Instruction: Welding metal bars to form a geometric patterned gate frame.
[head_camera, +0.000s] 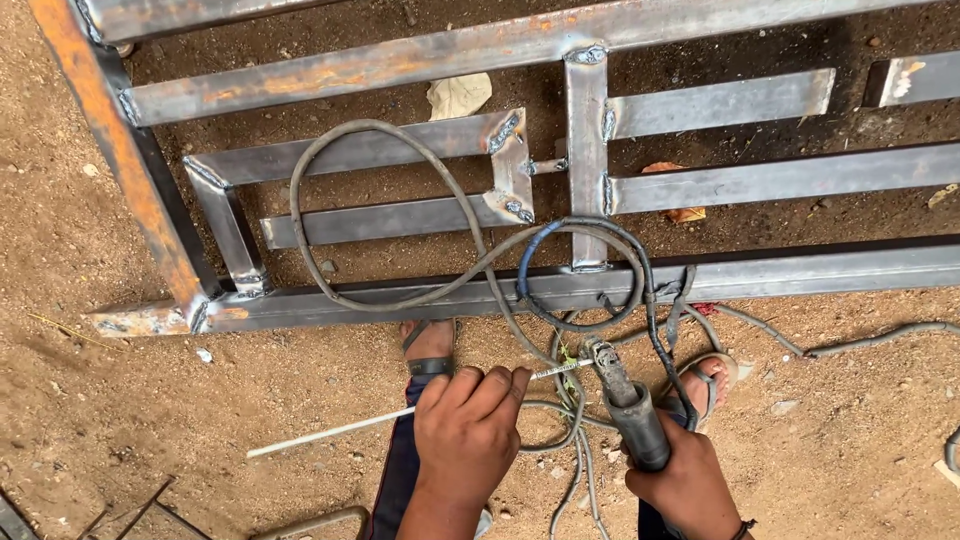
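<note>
While the left hand (465, 430) pinches the welding rod (330, 432) and the right hand (690, 485) grips the electrode holder (625, 400) at five o'clock, cables (400, 230) looping over the steel frame (600, 285) could snag.

Dirt ground (120, 400): steel gate frame (700, 275), cables (860, 340), dry leaves (458, 95).

Welded steel frame on bare dirt

A grey, rust-streaked metal gate frame (560, 290) lies flat on reddish-brown soil (120, 400), a loop of grey cable (330, 270) draped over its bars; a pale crumpled scrap (458, 95) and dry leaves (680, 212) show between them.
</note>
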